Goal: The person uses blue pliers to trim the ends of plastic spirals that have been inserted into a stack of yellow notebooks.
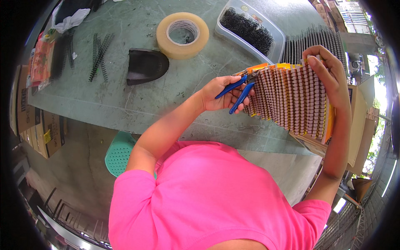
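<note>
My left hand (227, 94) holds a pair of small cutters with blue handles (242, 98). The handles are spread apart, and the metal jaws rest at the left end of a row of spiral-bound notebooks (291, 98). The notebooks are packed together with their coil bindings turned up toward me, and orange and yellow cover edges show along the far side. My right hand (327, 71) curls over the far right corner of the row, its thumb and fingers gripping the notebooks there.
Beyond the notebooks, a clear plastic box (280, 48) holds black coils, with long black coils (318, 39) lying beside it. A tape roll (200, 35), a black curved piece (146, 66) and loose coils (99, 56) lie leftward on the table. A green stool (118, 154) and cardboard boxes (52, 127) stand below.
</note>
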Motion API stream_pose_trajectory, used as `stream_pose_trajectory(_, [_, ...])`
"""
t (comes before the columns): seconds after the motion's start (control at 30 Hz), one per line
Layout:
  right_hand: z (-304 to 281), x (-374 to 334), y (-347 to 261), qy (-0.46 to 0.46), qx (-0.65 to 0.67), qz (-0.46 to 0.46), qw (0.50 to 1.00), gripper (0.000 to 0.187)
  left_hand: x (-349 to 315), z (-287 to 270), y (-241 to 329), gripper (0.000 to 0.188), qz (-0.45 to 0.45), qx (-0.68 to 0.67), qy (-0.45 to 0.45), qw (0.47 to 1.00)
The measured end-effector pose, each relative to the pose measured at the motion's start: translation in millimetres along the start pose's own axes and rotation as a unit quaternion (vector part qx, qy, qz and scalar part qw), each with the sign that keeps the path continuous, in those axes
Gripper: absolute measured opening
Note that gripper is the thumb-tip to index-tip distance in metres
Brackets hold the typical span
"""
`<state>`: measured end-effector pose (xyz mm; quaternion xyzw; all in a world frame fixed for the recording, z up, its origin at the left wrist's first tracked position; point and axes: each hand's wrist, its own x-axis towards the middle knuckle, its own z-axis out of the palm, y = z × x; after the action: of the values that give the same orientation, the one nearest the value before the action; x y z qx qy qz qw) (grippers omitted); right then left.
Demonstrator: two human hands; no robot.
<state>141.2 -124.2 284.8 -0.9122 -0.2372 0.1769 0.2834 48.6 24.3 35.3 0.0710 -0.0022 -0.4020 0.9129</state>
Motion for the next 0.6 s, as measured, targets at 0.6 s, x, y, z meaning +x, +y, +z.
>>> stream_pose_trajectory(0.6, [-1.4, 2.1, -0.1, -0.004, -0.011, 0.02, 1.0, 0.035, -4.6, 21.1, -19.6, 0.047, 0.076, 0.097, 0.056, 0.991])
